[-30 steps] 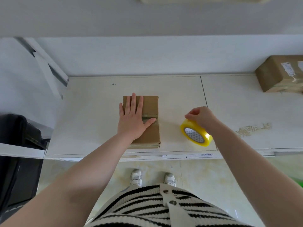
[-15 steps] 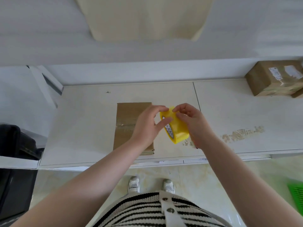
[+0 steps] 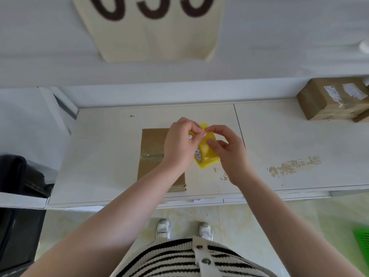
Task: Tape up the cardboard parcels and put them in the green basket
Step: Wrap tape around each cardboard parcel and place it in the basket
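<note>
Three cardboard parcels are sitting on the worktop (image 3: 279,136): one flat parcel (image 3: 152,140) at the middle, two stacked parcels (image 3: 331,96) at two o'clock. One yellow tape roll (image 3: 207,154) is showing. One green basket (image 3: 362,242) is peeking in at four o'clock. Two white shoes (image 3: 163,227) are standing at six o'clock.

White table (image 3: 103,156), flat cardboard parcel (image 3: 152,140) lying centre, taped parcels (image 3: 331,98) far right

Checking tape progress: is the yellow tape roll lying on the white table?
No, both the left hand and right hand hold the yellow tape roll up.
</note>
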`<action>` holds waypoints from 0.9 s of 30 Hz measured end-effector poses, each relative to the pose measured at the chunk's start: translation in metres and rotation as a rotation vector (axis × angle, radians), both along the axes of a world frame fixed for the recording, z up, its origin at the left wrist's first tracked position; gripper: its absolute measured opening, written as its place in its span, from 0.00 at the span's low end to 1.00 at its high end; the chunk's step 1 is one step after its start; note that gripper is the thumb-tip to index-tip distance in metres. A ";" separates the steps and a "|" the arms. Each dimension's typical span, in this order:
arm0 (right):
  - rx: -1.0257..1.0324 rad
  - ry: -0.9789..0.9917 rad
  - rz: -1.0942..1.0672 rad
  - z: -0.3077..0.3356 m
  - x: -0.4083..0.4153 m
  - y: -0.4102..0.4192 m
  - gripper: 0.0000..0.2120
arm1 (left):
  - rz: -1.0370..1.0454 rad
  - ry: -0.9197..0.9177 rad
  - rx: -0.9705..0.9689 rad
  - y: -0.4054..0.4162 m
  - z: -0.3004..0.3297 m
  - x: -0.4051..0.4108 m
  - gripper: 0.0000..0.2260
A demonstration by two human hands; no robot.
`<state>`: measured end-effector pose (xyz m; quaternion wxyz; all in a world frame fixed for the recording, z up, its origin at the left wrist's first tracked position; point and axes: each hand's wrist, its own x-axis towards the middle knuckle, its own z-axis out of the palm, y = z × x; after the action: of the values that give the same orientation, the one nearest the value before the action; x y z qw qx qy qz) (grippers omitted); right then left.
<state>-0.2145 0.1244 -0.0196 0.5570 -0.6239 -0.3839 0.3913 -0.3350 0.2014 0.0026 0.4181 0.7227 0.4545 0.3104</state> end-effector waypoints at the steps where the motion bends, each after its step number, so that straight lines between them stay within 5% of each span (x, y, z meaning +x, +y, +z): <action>1: 0.011 -0.027 -0.009 0.000 0.000 0.001 0.14 | -0.021 0.011 0.028 -0.002 0.003 0.003 0.10; 5: -0.045 0.004 -0.095 0.000 0.011 0.002 0.23 | -0.056 -0.019 -0.008 -0.007 0.006 0.011 0.08; 12: -0.117 0.243 -0.110 0.001 0.004 -0.004 0.04 | -0.098 0.000 -0.173 0.006 0.010 0.009 0.03; 19: -0.193 0.331 -0.160 0.007 0.009 -0.002 0.08 | -0.148 0.013 -0.110 0.000 0.010 0.010 0.09; 23: -0.216 0.430 -0.118 0.006 0.011 -0.003 0.09 | -0.152 0.027 -0.095 0.004 0.018 0.013 0.21; 27: -0.230 0.534 -0.129 0.007 0.011 0.001 0.06 | -0.244 0.071 -0.086 0.005 0.024 0.010 0.12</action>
<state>-0.2032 0.1252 -0.0124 0.5876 -0.5810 -0.1368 0.5463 -0.3250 0.2064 0.0264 0.4668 0.7646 0.3907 0.2117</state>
